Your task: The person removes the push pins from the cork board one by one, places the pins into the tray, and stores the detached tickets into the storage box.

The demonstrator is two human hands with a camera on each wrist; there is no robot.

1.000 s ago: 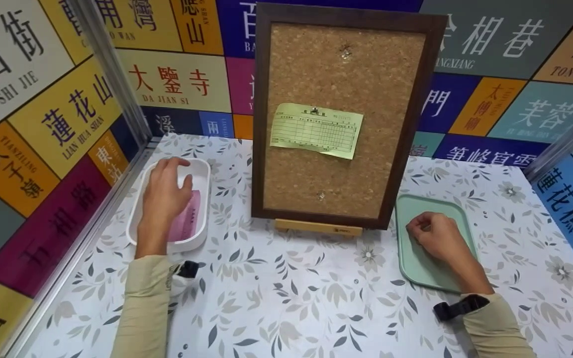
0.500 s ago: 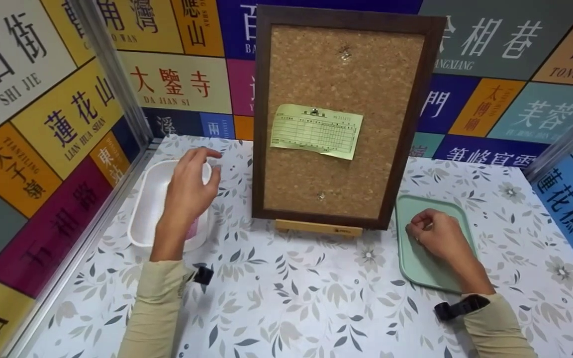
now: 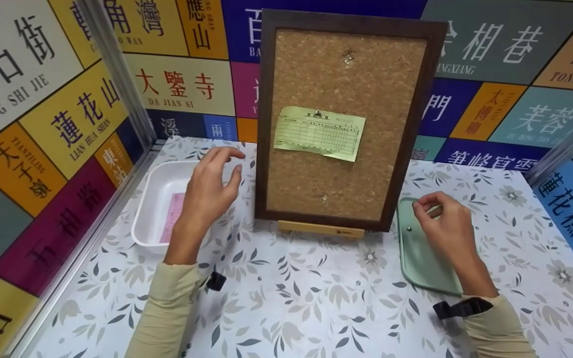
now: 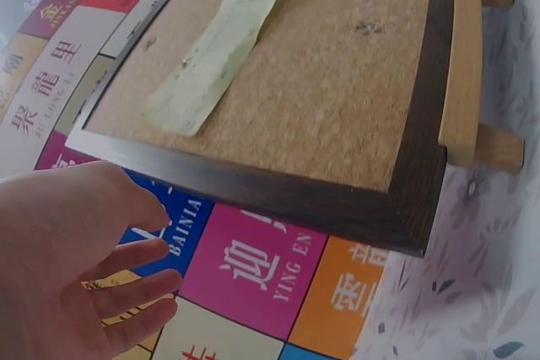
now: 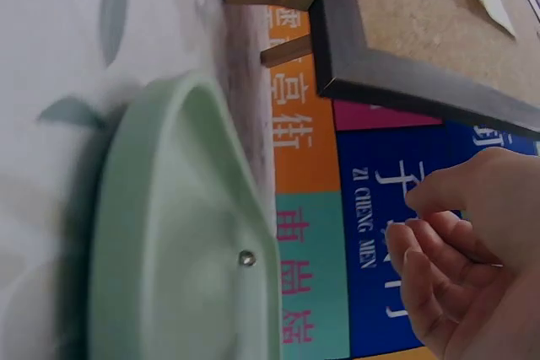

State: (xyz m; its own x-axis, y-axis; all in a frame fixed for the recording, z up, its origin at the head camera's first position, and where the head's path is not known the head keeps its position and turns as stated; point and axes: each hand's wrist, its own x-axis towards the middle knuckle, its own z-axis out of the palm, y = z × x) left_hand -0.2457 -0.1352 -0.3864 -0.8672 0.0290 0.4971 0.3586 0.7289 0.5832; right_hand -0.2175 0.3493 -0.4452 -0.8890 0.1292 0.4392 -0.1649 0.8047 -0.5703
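My left hand (image 3: 209, 191) hovers with relaxed, spread fingers between a white bin (image 3: 144, 219) and a framed cork board (image 3: 341, 164), holding nothing; the left wrist view shows the left hand (image 4: 67, 267) just short of the cork board (image 4: 337, 82). A pink slip (image 3: 173, 219) lies in the bin. A yellow-green form (image 3: 320, 132) is pinned to the board. My right hand (image 3: 440, 223) is raised over a green tray (image 3: 416, 258), fingers curled, thumb near the forefinger, nothing visible between them. One small pin (image 3: 409, 228) lies in the tray (image 5: 169, 250).
The board leans on a wooden stand (image 3: 320, 229) at the middle of a floral-patterned table. Two bare pins (image 3: 348, 54) stick in the cork, top and bottom. Sign-covered walls close in the left, back and right sides.
My left hand has left the white bin and moved right and up toward the board, uncovering the pink slip. My right hand has lifted off the tray, revealing a pin there.
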